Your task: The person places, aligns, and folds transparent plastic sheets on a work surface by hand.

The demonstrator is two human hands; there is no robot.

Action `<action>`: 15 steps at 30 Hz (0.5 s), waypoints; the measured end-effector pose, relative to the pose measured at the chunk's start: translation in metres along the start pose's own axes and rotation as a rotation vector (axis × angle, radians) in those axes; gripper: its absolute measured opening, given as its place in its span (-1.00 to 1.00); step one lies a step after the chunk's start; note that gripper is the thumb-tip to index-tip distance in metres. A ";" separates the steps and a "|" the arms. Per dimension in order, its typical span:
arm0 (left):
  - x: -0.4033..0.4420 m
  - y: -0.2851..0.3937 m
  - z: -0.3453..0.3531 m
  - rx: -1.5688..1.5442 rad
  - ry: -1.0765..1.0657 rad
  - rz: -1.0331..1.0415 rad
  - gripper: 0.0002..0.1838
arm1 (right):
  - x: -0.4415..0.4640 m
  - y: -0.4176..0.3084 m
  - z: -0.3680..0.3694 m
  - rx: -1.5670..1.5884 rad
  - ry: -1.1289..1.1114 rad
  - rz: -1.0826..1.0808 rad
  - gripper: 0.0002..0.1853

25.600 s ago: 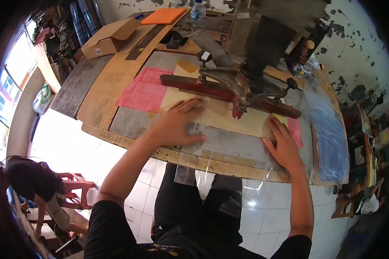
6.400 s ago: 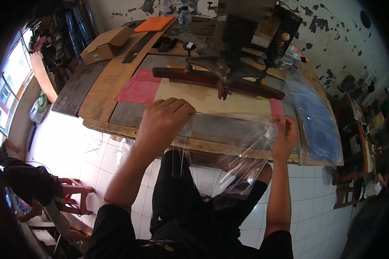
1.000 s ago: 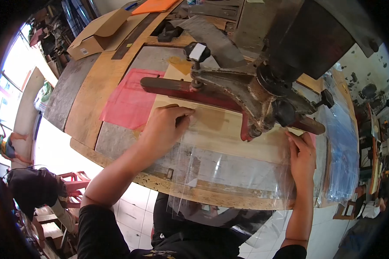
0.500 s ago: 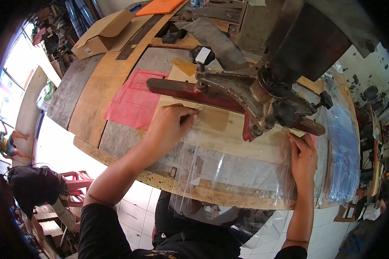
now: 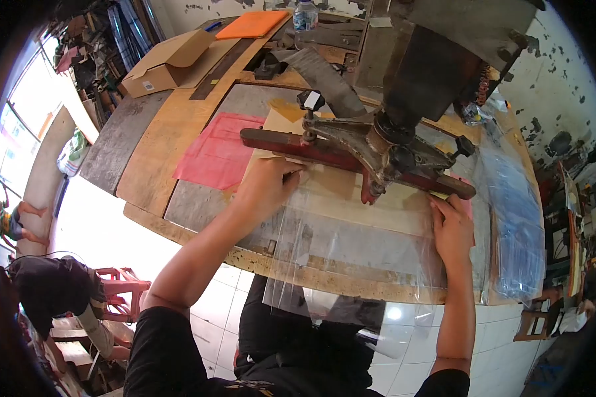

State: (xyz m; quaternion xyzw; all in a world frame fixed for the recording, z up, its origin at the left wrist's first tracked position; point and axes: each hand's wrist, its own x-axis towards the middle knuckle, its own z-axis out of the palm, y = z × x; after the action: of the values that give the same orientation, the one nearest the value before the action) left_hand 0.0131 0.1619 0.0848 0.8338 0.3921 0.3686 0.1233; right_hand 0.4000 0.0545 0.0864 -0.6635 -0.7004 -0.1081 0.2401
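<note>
A clear plastic sheet lies over the front of the worktable, its lower end hanging past the edge toward my lap. My left hand pinches the sheet's upper left corner, thumb against fingers. At the upper right corner, my right hand has its thumb and fingers closed on the sheet's edge. Just beyond both hands is the long dark red bar of a press machine, above a pale yellowish board. I cannot tell whether the bar touches the sheet.
Pink sheet material lies left of the bar. A stack of clear bluish plastic covers the table's right side. Farther back are a cardboard box, an orange folder and a water bottle. Another person sits at lower left.
My view has tilted up slightly, so the machine and table appear lower and farther. Both hands keep their hold on the sheet's corners; its hanging end has shifted a little.
</note>
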 end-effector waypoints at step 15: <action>-0.084 0.053 -0.026 0.109 -0.042 -0.124 -0.65 | -0.091 -0.011 -0.040 0.503 0.051 0.210 -0.70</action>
State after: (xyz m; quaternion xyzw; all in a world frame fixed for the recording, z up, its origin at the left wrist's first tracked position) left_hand -0.0106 0.0617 0.0853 0.8208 0.4598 0.3209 0.1087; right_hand 0.3971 -0.0449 0.0793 -0.6489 -0.6265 0.0782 0.4247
